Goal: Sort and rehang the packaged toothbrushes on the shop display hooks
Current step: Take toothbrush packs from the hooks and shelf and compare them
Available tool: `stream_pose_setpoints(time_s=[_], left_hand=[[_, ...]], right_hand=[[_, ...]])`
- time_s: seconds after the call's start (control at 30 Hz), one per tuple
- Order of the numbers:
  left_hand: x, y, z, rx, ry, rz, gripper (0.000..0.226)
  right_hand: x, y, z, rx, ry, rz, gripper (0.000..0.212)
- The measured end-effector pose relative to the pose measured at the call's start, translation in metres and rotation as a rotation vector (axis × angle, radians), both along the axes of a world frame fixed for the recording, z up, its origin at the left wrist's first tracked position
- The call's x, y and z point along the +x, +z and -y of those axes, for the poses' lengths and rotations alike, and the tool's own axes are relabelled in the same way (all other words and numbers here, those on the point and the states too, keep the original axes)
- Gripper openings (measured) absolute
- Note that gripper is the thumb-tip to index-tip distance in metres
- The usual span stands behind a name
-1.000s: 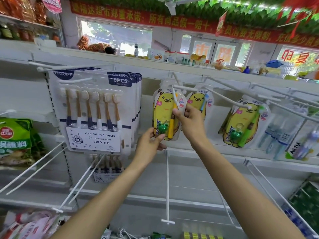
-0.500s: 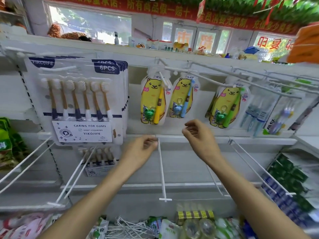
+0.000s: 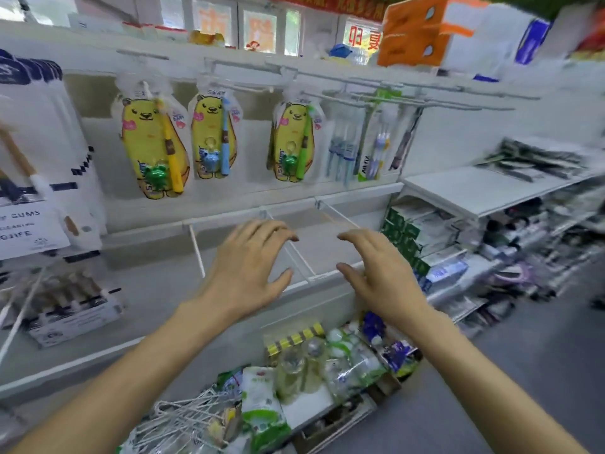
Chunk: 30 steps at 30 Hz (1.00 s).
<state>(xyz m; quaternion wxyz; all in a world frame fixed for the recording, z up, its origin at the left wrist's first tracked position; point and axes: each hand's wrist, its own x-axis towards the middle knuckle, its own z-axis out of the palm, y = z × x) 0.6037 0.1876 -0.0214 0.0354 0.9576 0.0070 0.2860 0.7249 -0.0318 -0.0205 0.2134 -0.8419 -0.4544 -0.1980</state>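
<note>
Three yellow bear toothbrush packs (image 3: 154,149) hang in a row; lettering blurred. Left of them, white pack (image 3: 32,231) reads "GUMS". Below, left hand (image 3: 248,267) and right hand (image 3: 379,273) spread, empty.

apparently a small shop: packaged toothbrushes (image 3: 154,145) on display hooks (image 3: 330,96)

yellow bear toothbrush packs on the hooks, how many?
3, all on the upper hooks: yellow-brush pack leftmost, blue-brush pack beside it, green-brush pack further right. More may hang hidden behind each.
</note>
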Motion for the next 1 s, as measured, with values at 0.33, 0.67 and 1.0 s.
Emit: stream_pose_setpoints(time_s=[0.33, 0.67, 1.0], left_hand=[[0.079, -0.004, 0.136, -0.062, -0.181, -0.031, 0.049], [0.184, -0.018, 0.307, -0.008, -0.302, -0.075, 0.055], [0.277, -0.035, 0.415, 0.021, -0.392, -0.135, 0.055]], right_hand=[[0.027, -0.011, 0.153, -0.030, -0.161, 0.001, 0.050], [0.094, -0.020, 0.333, -0.076, -0.305, -0.036, 0.056], [0.163, -0.040, 0.450, -0.076, -0.402, -0.107, 0.054]])
